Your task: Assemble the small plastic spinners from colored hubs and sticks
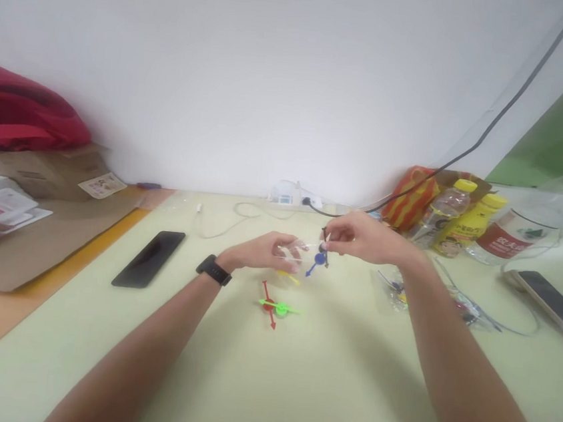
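Head view: holds both hands close together over the pale green table [323,390], probably to bring thin parts within reach of fingertip work. With the right hand [347,235], pinches a black arrow-ended piece [322,247] between thumb and fingertips, near its middle and almost upright, perhaps to leave both slender ends free. Shows a blue arrow-ended piece [320,260] just below, overlapped in view by the black one; cannot tell held from merely lying underneath.

With the left hand [277,249], curls thumb and fingers around a clear plastic piece [313,246] reaching toward the right fingertips, seemingly to steady it from the opposite side. Cannot tell bag from stiff sheet, owing to glare and transparency.

Beneath the left hand, has a yellow piece [287,277], partly hidden. Nearer the camera, has a red piece [268,304] and a bright green piece [281,309] on the table, overlapping in view, likely placed there for easy reach by either hand.

To the right, shows clear packets of small parts [396,294], apparently lying aside yet reachable. Left of the dark wristwatch [215,270], has a black phone [149,259]; by the wall [199,81] at the right, has bottles [468,227], presumably stood there to give the hands room.
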`<state>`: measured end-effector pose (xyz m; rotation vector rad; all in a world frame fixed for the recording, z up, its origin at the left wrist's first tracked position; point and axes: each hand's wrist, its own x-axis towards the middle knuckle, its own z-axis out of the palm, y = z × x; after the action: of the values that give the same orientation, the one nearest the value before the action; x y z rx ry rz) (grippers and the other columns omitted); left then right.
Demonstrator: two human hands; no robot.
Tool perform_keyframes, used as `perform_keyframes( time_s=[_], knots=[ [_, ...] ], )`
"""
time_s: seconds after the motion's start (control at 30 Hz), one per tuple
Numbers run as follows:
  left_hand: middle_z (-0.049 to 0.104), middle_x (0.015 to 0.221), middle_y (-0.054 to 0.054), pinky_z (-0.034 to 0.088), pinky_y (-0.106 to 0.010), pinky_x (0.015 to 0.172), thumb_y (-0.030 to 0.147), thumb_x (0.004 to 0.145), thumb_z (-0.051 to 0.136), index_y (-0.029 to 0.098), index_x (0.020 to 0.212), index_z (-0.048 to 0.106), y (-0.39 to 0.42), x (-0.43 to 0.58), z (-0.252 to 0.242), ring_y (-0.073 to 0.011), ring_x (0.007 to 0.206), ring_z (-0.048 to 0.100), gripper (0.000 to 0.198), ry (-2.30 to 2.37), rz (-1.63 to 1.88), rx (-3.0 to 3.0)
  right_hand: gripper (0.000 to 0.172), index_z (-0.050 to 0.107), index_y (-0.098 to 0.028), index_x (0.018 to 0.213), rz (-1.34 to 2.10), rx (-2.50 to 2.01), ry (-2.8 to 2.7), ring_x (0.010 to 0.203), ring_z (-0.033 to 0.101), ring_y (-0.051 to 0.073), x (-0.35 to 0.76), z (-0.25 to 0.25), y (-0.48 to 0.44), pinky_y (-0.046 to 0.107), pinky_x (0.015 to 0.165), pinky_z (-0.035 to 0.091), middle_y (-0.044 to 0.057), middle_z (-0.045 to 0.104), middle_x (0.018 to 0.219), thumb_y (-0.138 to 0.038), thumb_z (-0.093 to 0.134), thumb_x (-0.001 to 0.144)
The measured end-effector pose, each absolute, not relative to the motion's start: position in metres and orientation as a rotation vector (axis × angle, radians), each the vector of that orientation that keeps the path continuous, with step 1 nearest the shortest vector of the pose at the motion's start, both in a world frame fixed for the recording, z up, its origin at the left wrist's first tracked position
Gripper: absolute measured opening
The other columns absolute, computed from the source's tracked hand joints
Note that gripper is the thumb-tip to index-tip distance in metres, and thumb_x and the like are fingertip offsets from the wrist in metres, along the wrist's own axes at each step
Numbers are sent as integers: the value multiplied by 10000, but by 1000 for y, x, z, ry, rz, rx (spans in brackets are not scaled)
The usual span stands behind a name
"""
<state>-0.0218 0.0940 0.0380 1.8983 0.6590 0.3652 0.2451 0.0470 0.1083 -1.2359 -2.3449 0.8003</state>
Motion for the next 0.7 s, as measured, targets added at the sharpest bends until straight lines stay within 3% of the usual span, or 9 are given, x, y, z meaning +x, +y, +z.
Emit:
perform_keyframes(
  time_s=[0.17, 0.27, 0.43, 0.57, 0.7],
  knots=[
    [737, 1140, -109, 572, -366, 850, 448, 809, 800, 196, 1157, 713, 93, -18, 35, -249, 962, 729, 438, 598, 321, 1890, 365, 661, -209, 1225, 933, -1245, -2260, 677, 663, 166, 240, 105, 47, 282, 640, 502, 62, 762, 961, -409, 594, 928],
    [737, 1173, -115, 572, -389, 881, 438, 813, 802, 211, 1248, 679, 94, -18, 33, -264, 1009, 727, 507, 617, 360, 1844, 377, 684, -222, 1212, 776, -1313, -2288, 661, 638, 162, 242, 106, 46, 292, 634, 486, 65, 763, 994, -466, 561, 952],
    [742, 1190, -140, 551, -435, 958, 418, 816, 809, 207, 1366, 613, 97, -20, 33, -286, 1089, 713, 621, 626, 493, 1769, 542, 562, -260, 1380, 621, -1262, -2312, 882, 664, 224, 255, 109, 45, 328, 767, 499, 54, 760, 1057, -491, 653, 899],
    [732, 1217, -143, 567, -417, 920, 378, 753, 866, 237, 1405, 592, 99, -22, 29, -277, 1038, 735, 720, 642, 470, 1767, 360, 627, -262, 1268, 472, -1134, -2310, 1067, 648, 251, 257, 104, 50, 389, 964, 460, 37, 749, 1032, -312, 621, 911],
    [758, 1123, -127, 570, -409, 893, 360, 715, 893, 233, 1391, 605, 100, -22, 25, -271, 991, 744, 746, 667, 392, 1814, 298, 649, -256, 1213, 347, -1049, -2189, 1100, 636, 250, 252, 103, 53, 400, 981, 462, 44, 731, 1085, -248, 592, 921]
  ],
)
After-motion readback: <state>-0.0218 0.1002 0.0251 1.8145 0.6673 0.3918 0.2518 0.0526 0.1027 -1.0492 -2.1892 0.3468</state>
